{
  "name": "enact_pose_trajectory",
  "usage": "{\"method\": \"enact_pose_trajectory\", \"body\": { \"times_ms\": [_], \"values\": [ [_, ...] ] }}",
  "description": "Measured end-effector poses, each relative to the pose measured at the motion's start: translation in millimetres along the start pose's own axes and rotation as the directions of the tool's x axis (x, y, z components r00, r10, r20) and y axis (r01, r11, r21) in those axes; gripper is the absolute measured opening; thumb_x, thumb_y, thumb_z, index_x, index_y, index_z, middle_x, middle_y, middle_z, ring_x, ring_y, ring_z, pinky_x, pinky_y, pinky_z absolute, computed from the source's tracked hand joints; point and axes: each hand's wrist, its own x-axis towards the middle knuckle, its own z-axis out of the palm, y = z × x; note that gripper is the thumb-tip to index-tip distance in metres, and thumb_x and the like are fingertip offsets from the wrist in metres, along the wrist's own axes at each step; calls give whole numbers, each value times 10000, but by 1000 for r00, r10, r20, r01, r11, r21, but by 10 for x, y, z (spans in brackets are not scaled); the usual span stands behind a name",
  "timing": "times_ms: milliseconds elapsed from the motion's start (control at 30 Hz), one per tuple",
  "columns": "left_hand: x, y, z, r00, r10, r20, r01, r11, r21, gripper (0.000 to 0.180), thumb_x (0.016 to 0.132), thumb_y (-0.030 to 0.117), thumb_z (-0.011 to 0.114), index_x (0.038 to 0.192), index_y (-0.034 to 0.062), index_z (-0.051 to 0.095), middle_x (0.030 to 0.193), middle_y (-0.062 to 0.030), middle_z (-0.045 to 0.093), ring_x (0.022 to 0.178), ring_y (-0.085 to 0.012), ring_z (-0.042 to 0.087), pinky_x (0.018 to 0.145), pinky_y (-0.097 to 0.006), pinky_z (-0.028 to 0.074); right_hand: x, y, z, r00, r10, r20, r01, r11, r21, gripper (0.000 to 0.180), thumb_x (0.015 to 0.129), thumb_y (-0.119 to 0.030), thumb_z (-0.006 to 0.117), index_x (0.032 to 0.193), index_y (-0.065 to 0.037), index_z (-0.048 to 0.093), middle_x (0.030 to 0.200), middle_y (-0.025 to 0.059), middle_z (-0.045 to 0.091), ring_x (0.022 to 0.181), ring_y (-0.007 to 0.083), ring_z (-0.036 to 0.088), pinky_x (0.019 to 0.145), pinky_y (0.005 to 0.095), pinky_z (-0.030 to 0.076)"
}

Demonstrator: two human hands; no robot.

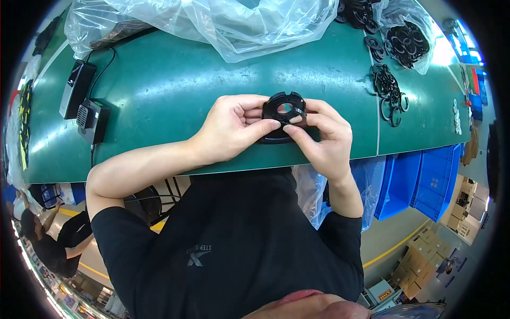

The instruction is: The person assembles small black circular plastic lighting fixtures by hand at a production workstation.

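Between my two hands, above the near edge of the green table, is a round black plastic part (277,101) with notches in its rim and a round hole in the middle. My left hand (234,125) grips its left side, thumb on the near face and fingers curled behind. On the other side my right hand (325,133) pinches it, its thumb close to the left thumb at the lower rim. Another dark curved piece (275,139) shows just below the part; whether they are joined I cannot tell.
Clear plastic bags (239,26) lie along the far edge. Loose black rings (390,90) and a bag of black rings (408,45) are at the right. Two black devices with a cable (94,119) sit at the left. Blue bins (435,181) stand below the table's right edge. A person (50,239) sits at far left.
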Motion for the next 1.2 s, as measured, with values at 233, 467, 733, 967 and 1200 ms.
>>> {"method": "enact_pose_trajectory", "body": {
  "times_ms": [233,467,733,967,1200],
  "values": [
    [-12,-14,-4,999,28,16,-28,999,29,282,838,-29,576,1113,-79,539,1002,-90,614,912,-101,575,791,-220,479,-30,-4,-12,999,15,30,-16,999,34,146,661,55,706,790,46,640,896,129,633,760,183,628,652,256,499],
    [8,-48,-5,998,43,38,-47,994,97,279,840,-42,567,1116,-75,541,997,-88,617,910,-95,572,773,-209,474,-80,7,-37,997,-71,16,71,997,-25,163,646,49,724,783,45,636,900,138,629,776,212,631,664,268,505],
    [5,-21,-19,995,40,95,-57,981,185,273,838,-41,571,1110,-62,554,984,-83,625,900,-91,575,756,-209,477,-185,19,19,974,-141,-176,114,981,-155,259,622,32,759,832,8,607,917,143,614,806,254,630,682,306,520],
    [1,-43,5,998,49,44,-53,994,94,264,824,-40,583,1087,-66,564,975,-86,626,887,-92,578,754,-212,477,-219,52,74,980,-108,-167,88,989,-118,298,648,45,745,900,17,588,912,141,610,769,217,635,675,273,521],
    [-9,-25,-3,999,24,27,-27,994,106,254,818,-37,588,1068,-73,569,965,-76,620,884,-84,567,766,-212,471,-135,10,56,950,311,8,-283,854,437,393,730,68,675,1095,80,526,926,108,621,818,133,621,670,235,529]
  ]
}}
